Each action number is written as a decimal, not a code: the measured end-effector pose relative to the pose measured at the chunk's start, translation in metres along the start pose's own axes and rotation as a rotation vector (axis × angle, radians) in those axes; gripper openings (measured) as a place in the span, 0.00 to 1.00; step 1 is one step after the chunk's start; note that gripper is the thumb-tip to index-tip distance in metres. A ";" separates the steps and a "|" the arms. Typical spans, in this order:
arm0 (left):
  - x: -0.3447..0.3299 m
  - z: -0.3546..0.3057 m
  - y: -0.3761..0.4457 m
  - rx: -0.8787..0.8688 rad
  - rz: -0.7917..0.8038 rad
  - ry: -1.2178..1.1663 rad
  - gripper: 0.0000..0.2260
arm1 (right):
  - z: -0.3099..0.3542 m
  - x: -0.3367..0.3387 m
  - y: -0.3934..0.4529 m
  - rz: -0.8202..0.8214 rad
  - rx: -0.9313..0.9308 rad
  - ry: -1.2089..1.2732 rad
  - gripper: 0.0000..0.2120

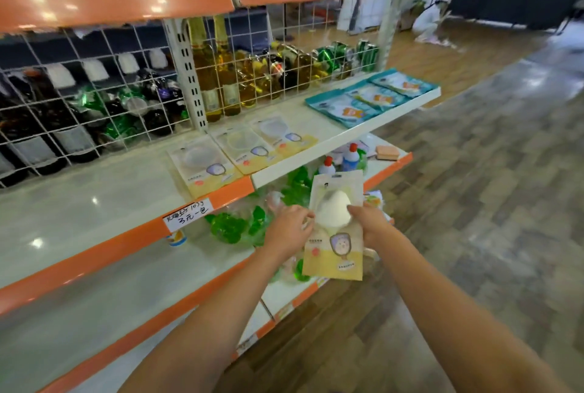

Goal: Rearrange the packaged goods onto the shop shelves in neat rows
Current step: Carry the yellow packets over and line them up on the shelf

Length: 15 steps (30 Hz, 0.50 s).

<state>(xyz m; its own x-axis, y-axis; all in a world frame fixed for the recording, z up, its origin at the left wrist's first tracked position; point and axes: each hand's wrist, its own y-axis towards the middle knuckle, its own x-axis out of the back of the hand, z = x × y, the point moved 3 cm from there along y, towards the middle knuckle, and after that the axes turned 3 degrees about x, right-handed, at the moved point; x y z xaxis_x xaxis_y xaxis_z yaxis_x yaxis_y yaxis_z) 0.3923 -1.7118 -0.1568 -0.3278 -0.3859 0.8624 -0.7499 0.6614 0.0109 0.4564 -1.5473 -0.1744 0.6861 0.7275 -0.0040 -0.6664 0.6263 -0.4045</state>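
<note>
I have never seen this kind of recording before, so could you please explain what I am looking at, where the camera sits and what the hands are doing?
There is no machine here: a person wears one wide-angle camera on the head, looking forward and down, so the two bare arms reach in from the bottom. The left hand and right hand together hold one yellow packet with a white rounded item behind its clear window. It hangs in front of the shop shelves, not yet set down. On the middle shelf three matching yellow packets lie flat in a row, and teal packets lie further right. Behind a wire grid stand bottles. Green wrapped goods sit on the shelf below.
</note>
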 end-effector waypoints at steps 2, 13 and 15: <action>0.007 -0.005 0.024 0.032 -0.065 0.045 0.13 | 0.019 0.012 0.016 -0.009 0.035 -0.030 0.17; 0.037 -0.028 0.102 0.264 -0.267 0.138 0.13 | 0.109 0.025 0.096 0.151 0.151 -0.090 0.16; 0.037 -0.026 0.109 0.296 -0.261 0.175 0.13 | 0.117 0.017 0.105 0.177 0.162 -0.108 0.16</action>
<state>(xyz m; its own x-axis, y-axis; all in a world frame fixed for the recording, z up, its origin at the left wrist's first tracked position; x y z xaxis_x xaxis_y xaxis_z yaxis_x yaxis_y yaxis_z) 0.3129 -1.6371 -0.1109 -0.0224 -0.3843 0.9229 -0.9356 0.3334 0.1161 0.3639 -1.4367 -0.1104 0.5251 0.8501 0.0398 -0.8174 0.5168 -0.2546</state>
